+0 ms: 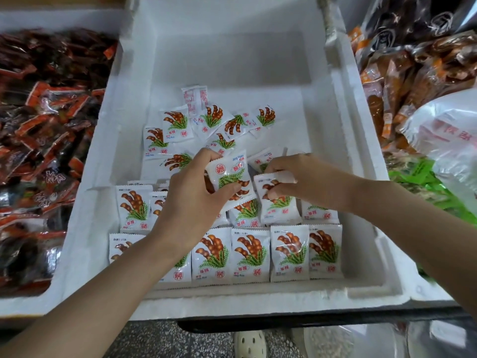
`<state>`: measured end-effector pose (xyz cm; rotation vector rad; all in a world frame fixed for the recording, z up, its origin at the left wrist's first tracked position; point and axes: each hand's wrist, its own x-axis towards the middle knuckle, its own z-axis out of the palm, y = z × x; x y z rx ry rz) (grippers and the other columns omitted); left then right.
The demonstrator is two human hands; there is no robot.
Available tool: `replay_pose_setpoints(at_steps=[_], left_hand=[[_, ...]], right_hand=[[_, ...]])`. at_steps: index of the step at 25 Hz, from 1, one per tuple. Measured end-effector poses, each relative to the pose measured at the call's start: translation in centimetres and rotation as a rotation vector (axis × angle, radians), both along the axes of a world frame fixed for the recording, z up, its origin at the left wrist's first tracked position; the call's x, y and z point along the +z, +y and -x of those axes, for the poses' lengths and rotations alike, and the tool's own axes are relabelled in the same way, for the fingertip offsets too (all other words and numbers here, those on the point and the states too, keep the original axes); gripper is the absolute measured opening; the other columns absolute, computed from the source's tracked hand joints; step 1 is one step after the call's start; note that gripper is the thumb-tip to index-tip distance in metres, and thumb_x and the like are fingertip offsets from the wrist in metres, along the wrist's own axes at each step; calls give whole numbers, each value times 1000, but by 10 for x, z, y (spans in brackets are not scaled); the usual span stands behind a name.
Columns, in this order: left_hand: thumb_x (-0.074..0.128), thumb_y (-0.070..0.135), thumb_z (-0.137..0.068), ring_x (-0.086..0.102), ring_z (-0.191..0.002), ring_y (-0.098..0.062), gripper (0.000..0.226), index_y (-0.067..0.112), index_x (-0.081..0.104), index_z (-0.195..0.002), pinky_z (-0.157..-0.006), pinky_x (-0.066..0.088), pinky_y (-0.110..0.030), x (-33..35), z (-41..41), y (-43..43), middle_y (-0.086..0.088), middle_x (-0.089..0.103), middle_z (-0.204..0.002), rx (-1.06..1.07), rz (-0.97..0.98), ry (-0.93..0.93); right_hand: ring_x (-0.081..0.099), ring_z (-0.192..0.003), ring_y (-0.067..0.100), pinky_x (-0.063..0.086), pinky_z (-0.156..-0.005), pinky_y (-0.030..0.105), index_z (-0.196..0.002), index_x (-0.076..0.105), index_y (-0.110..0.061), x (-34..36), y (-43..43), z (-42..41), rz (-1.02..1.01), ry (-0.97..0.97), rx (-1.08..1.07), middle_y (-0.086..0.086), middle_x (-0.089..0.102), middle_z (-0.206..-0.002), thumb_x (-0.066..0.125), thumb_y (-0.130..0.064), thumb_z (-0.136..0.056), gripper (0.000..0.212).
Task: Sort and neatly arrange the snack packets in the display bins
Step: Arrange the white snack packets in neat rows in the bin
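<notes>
Gripping one white tamarind packet above the middle of the foam bin, the left hand has its thumb under the packet's lower edge and its fingers curled over the top. The print on this packet faces the opposite way from the ranks below, so it is probably held up to be turned before it goes in.

The right hand, just right of the bin's centre, pinches the upper edge of a second packet, finger and thumb closed on it. That packet stands in the second rank from the bin's near wall. Whether it is fully seated or lifted a little is hard to tell, because the fingers cover its top.

Along the near wall a front row stands upright, edge to edge, all prints one way, so a shopper reads the faces at once. Toward the far half of the bin a loose pile lies tumbled and overlapping, not yet sorted; the far end of the bin is bare foam.

Left of the bin lies a tray of red-brown packets, and to its right are orange packets and a plastic bag.
</notes>
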<state>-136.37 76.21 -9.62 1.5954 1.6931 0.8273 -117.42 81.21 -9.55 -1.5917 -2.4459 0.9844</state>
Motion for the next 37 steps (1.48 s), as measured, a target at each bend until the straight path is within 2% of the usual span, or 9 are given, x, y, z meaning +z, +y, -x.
replay_pose_setpoints(at_steps=[4, 8, 14, 17, 22, 26, 30, 34, 37], left_hand=[[73, 21, -81, 59, -69, -1, 29, 22, 53, -103, -55, 46, -10, -1, 2, -1, 10, 63, -80, 1, 24, -10], [71, 21, -83, 58, -69, 6, 28, 25, 51, -103, -57, 44, -6, -2, 1, 0, 16, 60, -82, -30, 45, 4], [72, 17, -83, 57, -63, 11, 33, 26, 47, -103, -54, 43, -7, -1, -7, 14, 15, 58, -82, -217, 96, 88], [71, 16, -84, 55, -67, 3, 34, 22, 44, -104, -58, 44, -5, 0, -14, 20, 8, 62, -90, -263, 98, 160], [66, 18, -87, 57, -74, 3, 23, 34, 53, -97, -59, 41, -1, 21, -15, 25, 17, 54, -87, -214, -15, 61], [78, 10, -75, 54, -81, 3, 46, 48, 55, -87, -74, 48, -17, 33, -7, 30, 19, 56, -86, -370, 75, 246], [74, 5, -79, 52, -87, -4, 34, 32, 59, -94, -81, 47, -29, 31, -13, 37, 19, 50, -86, -555, 110, 500], [67, 7, -86, 53, -95, -9, 21, 23, 65, -100, -80, 40, -25, 20, -29, 40, 8, 53, -98, -654, 86, 525], [68, 6, -85, 54, -102, -14, 32, 24, 62, -111, -87, 45, -30, 6, -28, 37, 3, 50, -109, -621, 85, 495]], right_hand=[[44, -122, 16, 28, -94, 18, -134, 46, -16, -9, 4, 2, -136, -111, 90, 0, 48, -134, 56, -22, -92, 44], [41, -130, 12, 28, -107, 24, -139, 39, -25, -14, -3, -1, -152, -117, 192, -5, 44, -142, 54, -22, -93, 48], [47, -123, 10, 32, -93, 16, -138, 36, -25, -15, -10, -11, -234, -87, 163, -6, 46, -139, 54, -26, -93, 49], [48, -122, 11, 30, -89, 14, -137, 34, -24, -16, -12, -14, -211, -64, 123, -6, 48, -137, 53, -26, -93, 48], [48, -121, 12, 26, -85, 13, -139, 33, -20, -20, -14, -14, -214, -60, 96, -3, 47, -138, 49, -30, -94, 49], [45, -122, 10, 27, -90, 12, -139, 36, -22, -21, -16, -17, -238, -54, 146, -4, 46, -137, 48, -30, -95, 47], [42, -124, 8, 26, -94, 12, -141, 35, -23, -20, -17, -19, -254, -82, 191, -6, 43, -139, 53, -37, -91, 55], [51, -114, 13, 28, -87, 13, -131, 46, -18, -27, -18, -19, -309, -84, 188, -2, 52, -126, 57, -32, -90, 45], [54, -109, 15, 34, -85, 16, -127, 48, -18, -28, -22, -19, -332, -85, 176, -2, 54, -123, 55, -32, -90, 40]])
